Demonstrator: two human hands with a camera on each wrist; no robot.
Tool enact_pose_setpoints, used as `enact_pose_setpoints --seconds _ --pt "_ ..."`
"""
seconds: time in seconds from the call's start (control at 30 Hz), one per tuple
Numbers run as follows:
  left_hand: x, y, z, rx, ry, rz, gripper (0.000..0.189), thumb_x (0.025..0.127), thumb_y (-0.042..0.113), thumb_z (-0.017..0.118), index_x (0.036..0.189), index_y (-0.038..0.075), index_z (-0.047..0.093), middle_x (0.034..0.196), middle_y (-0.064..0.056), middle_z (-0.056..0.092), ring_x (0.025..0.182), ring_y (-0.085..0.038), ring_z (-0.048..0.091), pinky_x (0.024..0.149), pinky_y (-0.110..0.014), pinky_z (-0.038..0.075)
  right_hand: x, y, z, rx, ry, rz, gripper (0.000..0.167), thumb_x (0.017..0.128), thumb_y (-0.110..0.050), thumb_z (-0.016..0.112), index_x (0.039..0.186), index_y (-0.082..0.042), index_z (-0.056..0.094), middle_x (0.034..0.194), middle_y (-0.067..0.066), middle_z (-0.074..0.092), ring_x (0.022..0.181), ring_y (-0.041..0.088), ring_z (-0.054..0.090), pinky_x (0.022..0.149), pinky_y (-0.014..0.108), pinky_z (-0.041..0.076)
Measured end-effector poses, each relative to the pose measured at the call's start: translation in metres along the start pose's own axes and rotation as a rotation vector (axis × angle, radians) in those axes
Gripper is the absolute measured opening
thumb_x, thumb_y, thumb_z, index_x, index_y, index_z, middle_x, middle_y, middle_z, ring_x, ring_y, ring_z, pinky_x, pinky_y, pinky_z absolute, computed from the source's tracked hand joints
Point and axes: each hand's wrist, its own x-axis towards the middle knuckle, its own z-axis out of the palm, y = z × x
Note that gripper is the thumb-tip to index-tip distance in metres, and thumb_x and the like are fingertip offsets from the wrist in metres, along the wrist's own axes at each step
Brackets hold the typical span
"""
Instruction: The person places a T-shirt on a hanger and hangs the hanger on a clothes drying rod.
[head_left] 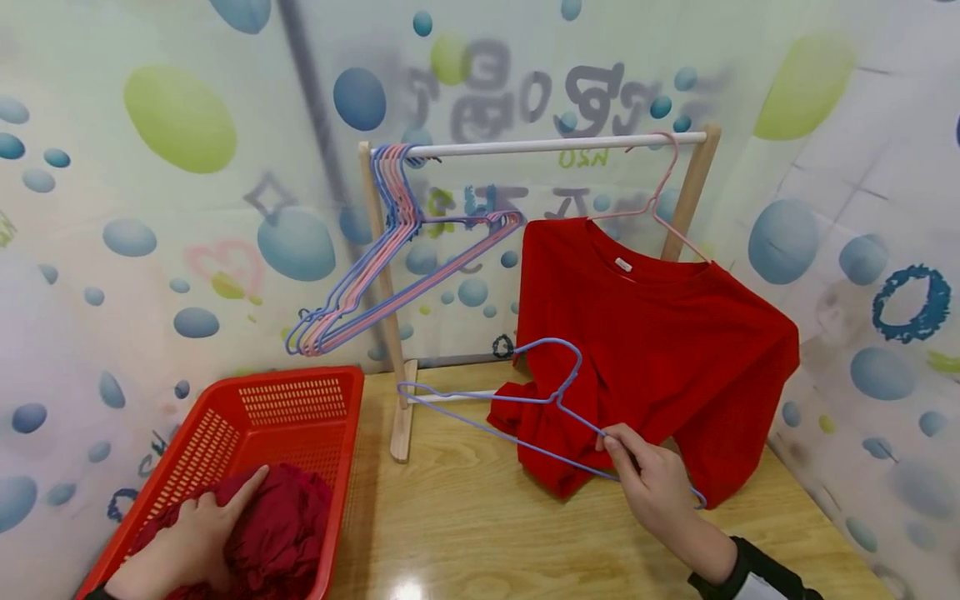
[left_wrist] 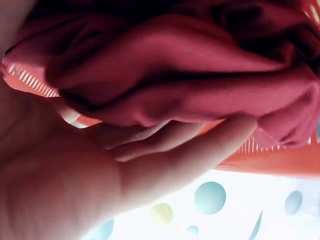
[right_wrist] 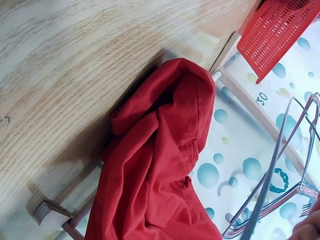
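A blue-violet hanger [head_left: 557, 398] is pinched near one shoulder end by my right hand [head_left: 660, 483], its hook pointing up in the head view. It overlaps a red long-sleeved top [head_left: 660, 333], which droops from a pink hanger [head_left: 655, 204] on the rack. My left hand [head_left: 191, 537] reaches into a red plastic basket [head_left: 348, 467] and rests on dark red clothing [head_left: 281, 529]. One digit stretches out straight over the fabric; the other fingertips are partly hidden. In the left wrist view, extended fingers [left_wrist: 200, 150] lie along the cloth [left_wrist: 175, 90].
A rack with a white rail [head_left: 517, 147] and wooden posts stands on the wood-grain table [head_left: 442, 533]. Several pink and blue hangers [head_left: 405, 225] are bunched at its left end, above the basket. Patterned cloth walls [head_left: 285, 117] close off the back and sides.
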Motion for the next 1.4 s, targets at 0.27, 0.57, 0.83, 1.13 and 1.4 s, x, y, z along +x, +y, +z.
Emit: enact_pose_setpoints --seconds 0.27,0.57,0.83,1.13,1.4 --pt "-0.003 0.002 0.003 0.17 0.193 0.11 0.066 0.075 0.0 0.071 0.135 0.0 0.043 0.076 -0.016 0.048 0.064 -0.029 0.048 0.051 -0.047 0.047 -0.001 0.002 -0.001 -0.014 0.017 -0.001 0.022 0.087 0.001 0.061 0.088 -0.021 0.062 0.054 -0.019 0.03 0.044 -0.007 0.019 0.041 0.011 0.019" --pt "-0.008 0.009 -0.023 0.046 0.364 0.097 0.065 0.061 -0.008 0.067 0.119 -0.011 0.039 0.062 -0.008 0.054 0.055 -0.021 0.053 0.049 -0.037 0.044 -0.002 0.003 -0.002 -0.002 0.029 0.01 0.024 0.086 0.003 0.061 0.087 -0.021 0.063 0.054 -0.018 0.032 0.043 -0.006 0.02 0.041 0.012 0.019" --pt "-0.029 0.015 -0.067 -0.253 0.466 0.019 0.045 0.069 0.007 0.067 0.105 0.004 0.04 0.053 0.003 0.035 0.048 -0.012 0.034 0.046 -0.029 0.028 -0.002 0.003 -0.005 -0.009 0.044 0.041 0.023 0.086 0.003 0.062 0.087 -0.02 0.063 0.055 -0.019 0.035 0.043 -0.006 0.022 0.042 0.012 0.021" --pt "-0.03 0.023 -0.088 -0.467 0.584 0.179 0.013 0.086 0.002 0.06 0.096 0.007 0.056 0.081 -0.001 0.053 0.064 -0.003 0.041 0.051 -0.025 0.034 -0.002 0.004 -0.008 -0.028 -0.001 0.082 0.02 0.089 0.0 0.06 0.088 -0.02 0.062 0.055 -0.016 0.042 0.045 -0.008 0.023 0.044 0.012 0.024" --pt "-0.03 0.052 -0.117 -0.761 0.585 0.331 0.017 0.093 -0.001 0.051 0.102 0.012 0.057 0.08 0.013 0.057 0.068 -0.004 0.051 0.055 -0.025 0.041 -0.003 0.006 -0.008 -0.028 0.006 0.093 0.019 0.091 -0.002 0.058 0.087 -0.02 0.061 0.055 -0.017 0.039 0.045 -0.008 0.023 0.044 0.014 0.024"
